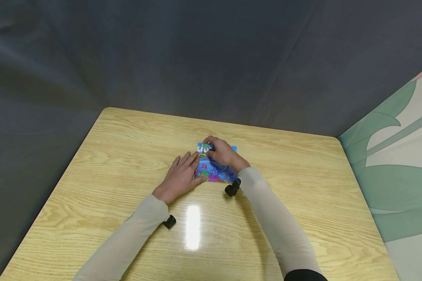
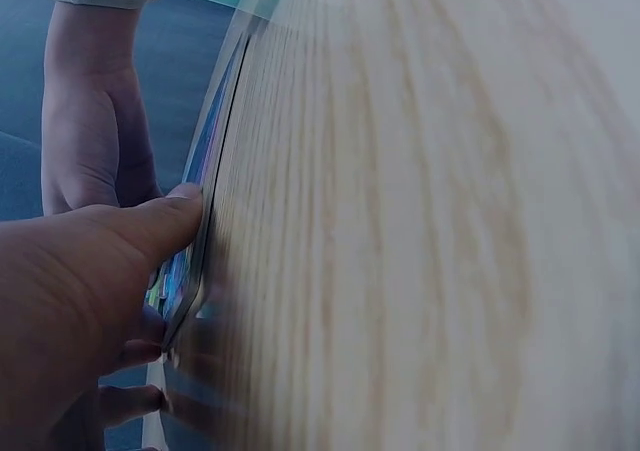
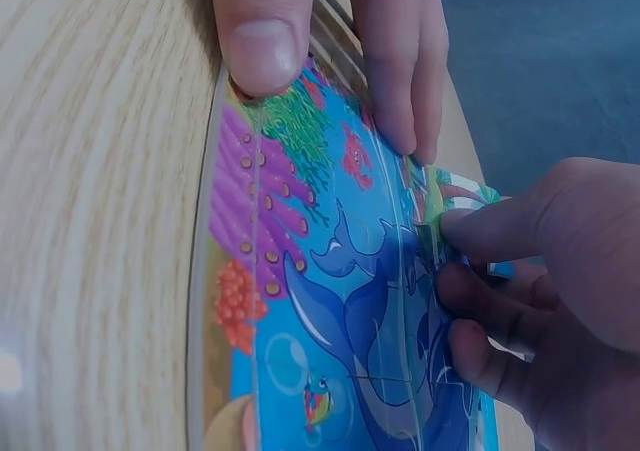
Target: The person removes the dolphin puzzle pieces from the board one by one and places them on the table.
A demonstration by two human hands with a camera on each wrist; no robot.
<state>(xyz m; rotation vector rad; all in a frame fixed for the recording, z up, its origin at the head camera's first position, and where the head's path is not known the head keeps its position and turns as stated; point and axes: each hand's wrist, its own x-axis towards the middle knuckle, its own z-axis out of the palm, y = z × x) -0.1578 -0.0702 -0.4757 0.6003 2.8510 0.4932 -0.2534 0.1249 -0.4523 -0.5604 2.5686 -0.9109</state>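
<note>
A flat jigsaw puzzle (image 1: 216, 168) with a bright sea picture lies on the table under both hands. In the right wrist view it shows blue dolphins (image 3: 350, 321), a red crab and purple coral, with seams between pieces. My left hand (image 1: 177, 179) lies along its left side, fingers extended; the thumb (image 3: 265, 46) rests on the near corner. With thumb and fingers, my right hand (image 1: 225, 152) pinches a puzzle piece (image 1: 204, 148) with a palm tree on it, at the far left corner. The fingers partly cover that piece and the puzzle's far part.
The wood-grain table (image 1: 126, 148) surrounds the puzzle. Dark cloth (image 1: 197, 58) hangs behind and to the left of it. A wall panel with green leaf shapes (image 1: 401, 187) stands along the right edge. Small black cameras (image 1: 169, 221) sit at the wrists.
</note>
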